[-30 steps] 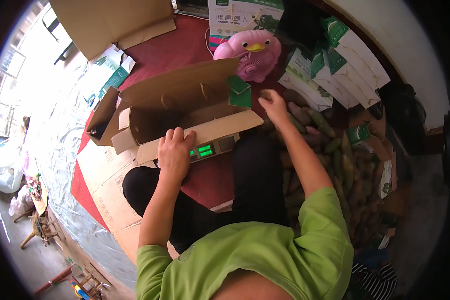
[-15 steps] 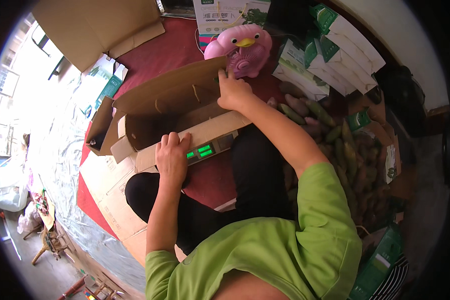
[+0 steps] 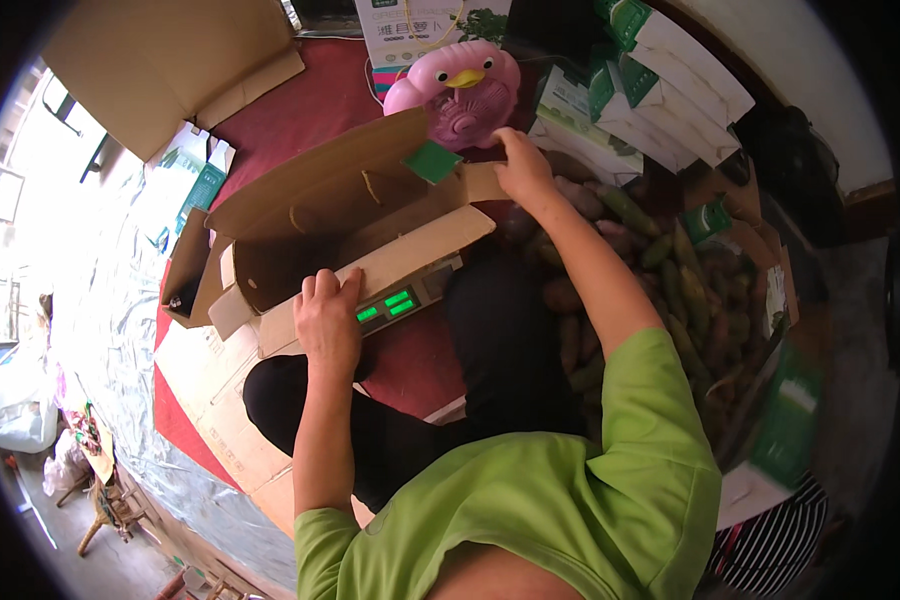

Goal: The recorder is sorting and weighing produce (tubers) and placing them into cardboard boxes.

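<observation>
An open cardboard carton [image 3: 315, 225] with a brown inside lies in front of me, its lid raised and string handles showing on it. My left hand [image 3: 327, 318] grips the near flap, fingers over its top edge. At the carton's right end, my right hand [image 3: 523, 170] pinches a short end flap [image 3: 482, 181] that stands outward. A green tab [image 3: 432, 162] shows at the lid's right corner. The carton rests at a scale with a lit green display [image 3: 388, 305], just right of my left hand. Most of the carton's inside is in shadow.
A pink duck-faced fan [image 3: 465, 90] stands behind the carton. To the right lies a heap of green and reddish radishes [image 3: 685, 290], with white-and-green cartons [image 3: 660, 105] beyond it. Flattened cardboard [image 3: 210, 390] lies at left, and a large cardboard box [image 3: 170, 60] at the back left.
My right hand has moved from the lid's right corner down and right to the end flap, which now sticks outward. The green tab has come into sight. My left hand stays on the near flap.
</observation>
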`<action>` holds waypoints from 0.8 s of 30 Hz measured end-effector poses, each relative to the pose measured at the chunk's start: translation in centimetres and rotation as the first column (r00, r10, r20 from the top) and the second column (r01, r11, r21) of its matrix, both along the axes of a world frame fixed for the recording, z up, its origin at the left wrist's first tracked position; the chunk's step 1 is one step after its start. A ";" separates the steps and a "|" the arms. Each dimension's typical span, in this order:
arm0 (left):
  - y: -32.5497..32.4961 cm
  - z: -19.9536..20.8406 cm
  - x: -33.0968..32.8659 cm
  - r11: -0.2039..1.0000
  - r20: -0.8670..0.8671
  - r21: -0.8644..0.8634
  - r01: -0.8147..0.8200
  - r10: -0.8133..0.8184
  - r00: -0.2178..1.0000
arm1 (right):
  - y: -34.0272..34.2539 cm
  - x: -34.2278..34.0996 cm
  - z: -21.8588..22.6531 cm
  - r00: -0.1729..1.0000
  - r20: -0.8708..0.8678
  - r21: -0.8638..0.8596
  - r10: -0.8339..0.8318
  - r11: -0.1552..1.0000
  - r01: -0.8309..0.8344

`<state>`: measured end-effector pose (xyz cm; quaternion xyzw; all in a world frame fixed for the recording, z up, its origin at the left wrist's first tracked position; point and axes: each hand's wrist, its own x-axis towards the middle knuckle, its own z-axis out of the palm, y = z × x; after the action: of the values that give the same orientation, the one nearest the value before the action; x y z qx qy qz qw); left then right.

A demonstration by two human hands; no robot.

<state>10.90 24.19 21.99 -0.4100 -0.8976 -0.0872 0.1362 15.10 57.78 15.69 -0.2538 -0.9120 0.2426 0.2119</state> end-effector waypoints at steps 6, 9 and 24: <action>0.3 0.1 0.1 1.000 0.018 -0.005 -0.017 0.017 1.000 | -1.9 0.2 2.6 0.918 0.117 0.298 0.380 0.868 -0.397; 0.4 0.1 0.1 1.000 0.013 -0.013 -0.022 0.022 1.000 | -2.7 0.0 2.5 0.881 0.263 0.285 0.393 0.841 -0.460; 0.8 -0.7 -0.1 0.999 -0.023 0.028 -0.017 0.017 1.000 | -0.5 -2.4 -1.2 0.937 0.297 -0.301 0.185 0.949 -0.092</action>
<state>10.78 24.95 21.26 -0.4015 -0.8982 -0.0937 0.1528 12.71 57.26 14.45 -0.2520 -0.9060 0.3401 0.0044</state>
